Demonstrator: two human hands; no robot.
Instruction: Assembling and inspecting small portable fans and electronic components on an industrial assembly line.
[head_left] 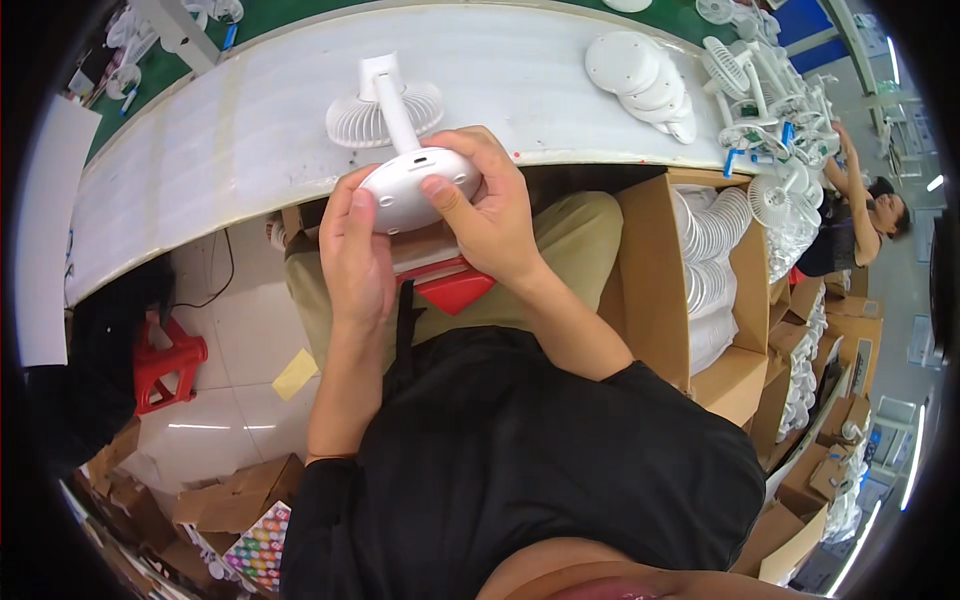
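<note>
A white desk fan (398,122) is held tilted at the table's near edge, its round base toward me and its caged head lying over the white tabletop. My left hand (356,235) is closed round the base's left side, thumb on the underside. On the right side of the base, my right hand (490,205) grips with its thumb pressed on the underside. Small round feet and a dark slot show on the base. Several flat white round discs (640,80), partly overlapping, lie farther right on the table.
Many white fans (760,90) crowd the table's right end, near another person (865,215). An open cardboard box (650,290) with stacked white round parts (712,260) stands at my right. A red stool (168,362) is on the floor at left, and a green surface (440,5) lies beyond the table.
</note>
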